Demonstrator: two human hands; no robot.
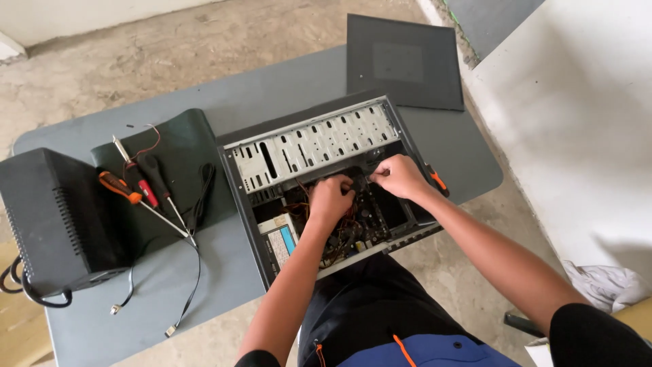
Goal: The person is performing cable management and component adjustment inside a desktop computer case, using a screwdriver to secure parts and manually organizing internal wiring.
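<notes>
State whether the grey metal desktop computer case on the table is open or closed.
Open. The grey metal computer case lies on its side, its interior exposed, with both hands inside; a dark flat side panel lies apart on the table.

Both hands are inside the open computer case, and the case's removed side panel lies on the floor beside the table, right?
Not quite. Both hands, left hand and right hand, are inside the open computer case, but the head view shows the removed side panel lying on the grey table, at its far edge behind the case, not on the floor.
</notes>
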